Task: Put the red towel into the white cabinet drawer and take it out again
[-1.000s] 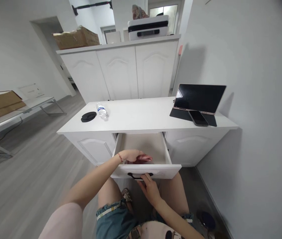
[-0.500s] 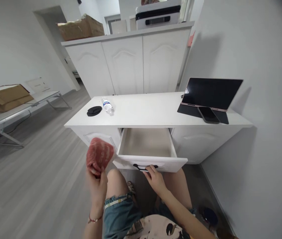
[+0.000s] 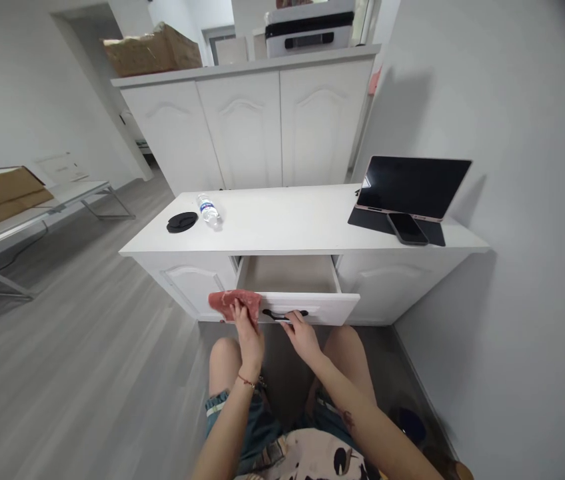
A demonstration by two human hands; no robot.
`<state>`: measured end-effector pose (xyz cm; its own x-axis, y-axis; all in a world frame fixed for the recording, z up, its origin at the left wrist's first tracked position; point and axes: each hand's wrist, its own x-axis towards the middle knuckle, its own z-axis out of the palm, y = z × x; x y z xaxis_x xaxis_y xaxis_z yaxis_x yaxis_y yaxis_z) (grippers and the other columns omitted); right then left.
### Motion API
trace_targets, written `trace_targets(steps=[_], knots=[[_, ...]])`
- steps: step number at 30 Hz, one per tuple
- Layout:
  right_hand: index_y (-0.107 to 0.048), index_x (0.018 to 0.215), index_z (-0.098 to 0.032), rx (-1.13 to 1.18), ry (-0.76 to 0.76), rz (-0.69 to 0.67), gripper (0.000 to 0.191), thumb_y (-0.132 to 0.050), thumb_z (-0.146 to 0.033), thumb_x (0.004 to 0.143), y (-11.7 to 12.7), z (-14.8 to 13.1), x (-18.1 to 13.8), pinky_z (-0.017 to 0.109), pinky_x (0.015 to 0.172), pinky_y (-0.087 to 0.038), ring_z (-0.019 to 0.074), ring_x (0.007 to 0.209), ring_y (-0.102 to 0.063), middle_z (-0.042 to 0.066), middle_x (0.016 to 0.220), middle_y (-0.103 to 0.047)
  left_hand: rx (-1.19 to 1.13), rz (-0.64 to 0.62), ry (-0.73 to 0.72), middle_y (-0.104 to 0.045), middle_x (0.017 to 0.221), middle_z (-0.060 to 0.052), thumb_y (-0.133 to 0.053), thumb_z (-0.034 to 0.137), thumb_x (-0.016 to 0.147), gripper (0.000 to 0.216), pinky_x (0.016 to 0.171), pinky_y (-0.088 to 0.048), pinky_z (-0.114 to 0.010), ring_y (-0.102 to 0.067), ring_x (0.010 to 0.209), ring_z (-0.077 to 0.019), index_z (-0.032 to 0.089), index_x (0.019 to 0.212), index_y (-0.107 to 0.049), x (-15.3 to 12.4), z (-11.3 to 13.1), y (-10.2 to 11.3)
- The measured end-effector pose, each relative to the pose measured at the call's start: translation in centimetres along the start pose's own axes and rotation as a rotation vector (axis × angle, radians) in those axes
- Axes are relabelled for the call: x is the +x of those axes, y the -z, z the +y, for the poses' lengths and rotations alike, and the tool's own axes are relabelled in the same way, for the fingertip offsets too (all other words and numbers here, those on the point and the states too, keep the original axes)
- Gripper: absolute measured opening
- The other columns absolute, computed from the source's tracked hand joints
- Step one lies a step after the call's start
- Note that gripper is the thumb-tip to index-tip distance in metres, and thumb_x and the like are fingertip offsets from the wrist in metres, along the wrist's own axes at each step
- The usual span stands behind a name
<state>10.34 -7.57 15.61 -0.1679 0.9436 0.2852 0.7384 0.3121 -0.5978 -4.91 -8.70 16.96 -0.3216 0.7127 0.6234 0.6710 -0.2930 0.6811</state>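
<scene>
A low white cabinet [image 3: 282,230] stands before me with its middle drawer [image 3: 307,305] partly open. My left hand [image 3: 248,331] grips a folded red cloth [image 3: 232,303] and holds it against the left end of the drawer front. My right hand [image 3: 301,333] is closed on the drawer's black handle [image 3: 282,313]. The inside of the drawer that shows looks bare.
On the cabinet top lie a water bottle [image 3: 207,210], a black round lid [image 3: 182,221], a tablet [image 3: 412,187] on its stand and a phone [image 3: 407,229]. A taller white cupboard [image 3: 247,127] stands behind; a table with a cardboard box [image 3: 0,193] sits left. The wall is close on the right.
The left hand lifted the red cloth out of the drawer, swung it left, then brought it to the drawer front. The drawer has slid partway in under the right hand.
</scene>
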Motion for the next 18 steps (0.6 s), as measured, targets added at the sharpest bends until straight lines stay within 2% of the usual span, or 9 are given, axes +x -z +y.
trace_targets(steps=[3, 5, 7, 9, 12, 15, 18], knots=[[-0.060, 0.105, -0.020, 0.011, -0.024, 0.003, 0.024, -0.041, -0.030, 0.093, -0.1, 0.0, 0.2, 0.027, 0.065, -0.050, 0.0189, 0.082, -0.065, 0.008, 0.106, -0.063, -0.005, -0.057, -0.084, -0.023, 0.153, -0.015, -0.035, 0.004, 0.086, 0.057, 0.114, -0.019, -0.051, -0.006, 0.143, -0.0239, 0.017, 0.142, -0.029, -0.8, -0.5, -2.5], [-0.060, 0.111, -0.019, 0.017, -0.044, 0.005, 0.027, -0.041, -0.025, 0.092, -0.3, 0.1, 0.2, 0.029, 0.066, -0.052, 0.0192, 0.081, -0.066, 0.010, 0.110, -0.063, 0.005, -0.164, -0.162, -0.024, 0.152, -0.014, -0.036, 0.004, 0.087, 0.059, 0.112, -0.022, -0.053, -0.002, 0.143, -0.0242, 0.019, 0.144, -0.027, -1.6, -0.5, -3.4], [-0.059, 0.119, -0.020, 0.025, -0.068, 0.024, 0.034, -0.042, -0.020, 0.090, -0.9, -0.1, 0.2, 0.032, 0.071, -0.052, 0.0213, 0.086, -0.066, 0.013, 0.115, -0.062, 0.022, -0.334, -0.273, -0.030, 0.150, -0.014, -0.036, 0.004, 0.087, 0.059, 0.111, -0.024, -0.054, 0.000, 0.142, -0.0239, 0.019, 0.144, -0.029, -2.0, 0.0, -3.9], [-0.053, 0.129, -0.020, 0.031, -0.092, 0.057, 0.042, -0.042, -0.017, 0.088, -1.7, -0.9, 0.2, 0.041, 0.082, -0.051, 0.0259, 0.100, -0.062, 0.017, 0.123, -0.058, 0.045, -0.527, -0.393, -0.037, 0.147, -0.013, -0.035, 0.005, 0.088, 0.057, 0.111, -0.023, -0.054, -0.001, 0.143, -0.0233, 0.018, 0.143, -0.032, -1.8, 1.1, -4.0], [-0.043, 0.138, -0.018, 0.057, -0.160, 0.152, 0.048, -0.038, -0.016, 0.090, -2.5, -3.1, 0.5, 0.061, 0.094, -0.038, 0.0322, 0.122, -0.047, 0.021, 0.134, -0.049, 0.072, -0.749, -0.504, -0.041, 0.145, -0.010, -0.036, 0.008, 0.089, 0.053, 0.113, -0.018, -0.053, -0.007, 0.143, -0.0225, 0.019, 0.141, -0.037, -0.5, 3.3, -4.0], [-0.050, 0.132, -0.017, 0.060, -0.342, 0.349, 0.044, -0.030, -0.017, 0.093, -2.2, -5.6, 1.4, 0.073, 0.095, -0.023, 0.0343, 0.131, -0.034, 0.022, 0.136, -0.046, 0.017, -0.906, -0.539, -0.043, 0.144, -0.005, -0.040, 0.012, 0.089, 0.051, 0.115, -0.016, -0.049, -0.015, 0.142, -0.0196, 0.025, 0.138, -0.041, 0.7, 5.5, -4.4], [-0.055, 0.126, -0.014, 0.055, -0.513, 0.550, 0.045, -0.023, -0.017, 0.095, -0.7, -6.8, 2.2, 0.075, 0.093, -0.018, 0.0351, 0.133, -0.027, 0.026, 0.139, -0.041, -0.099, -1.041, -0.357, -0.050, 0.139, -0.003, -0.042, 0.013, 0.089, 0.049, 0.114, -0.020, -0.044, -0.030, 0.137, -0.0169, 0.030, 0.134, -0.045, 0.1, 7.1, -6.2]])
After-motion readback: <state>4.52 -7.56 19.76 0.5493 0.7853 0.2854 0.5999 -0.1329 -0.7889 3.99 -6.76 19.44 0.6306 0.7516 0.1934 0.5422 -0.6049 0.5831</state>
